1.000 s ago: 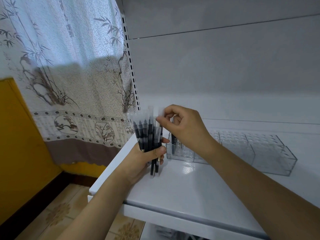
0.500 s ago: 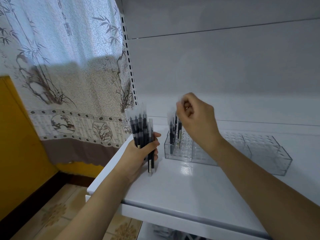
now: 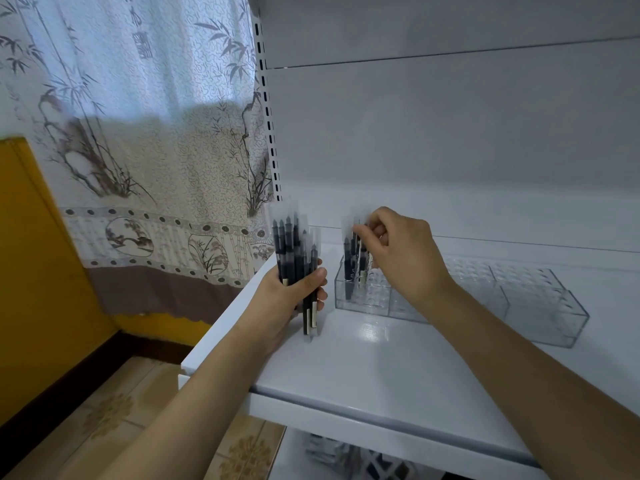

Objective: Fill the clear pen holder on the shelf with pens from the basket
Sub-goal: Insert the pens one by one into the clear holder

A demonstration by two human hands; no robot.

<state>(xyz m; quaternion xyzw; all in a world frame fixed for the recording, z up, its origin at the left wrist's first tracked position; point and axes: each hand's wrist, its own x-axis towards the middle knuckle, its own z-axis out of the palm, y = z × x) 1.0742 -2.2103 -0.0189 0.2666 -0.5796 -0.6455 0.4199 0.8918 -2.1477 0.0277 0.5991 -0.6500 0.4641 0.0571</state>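
Since the earlier frame, the right hand (image 3: 401, 251) came down from above the clear pen holder (image 3: 460, 292), and the pen (image 3: 362, 261) it pinched by the top now stood lower in the left end compartment, among other pens there. Its fingers (image 3: 363, 233) were curled and pressed together on the cap. The left hand (image 3: 291, 292) gripped a bundle of pens (image 3: 294, 258) upright, just beside the holder's left wall and near the shelf (image 3: 398, 368) left edge. The holder's right compartments were free, and open shelf lay in front.
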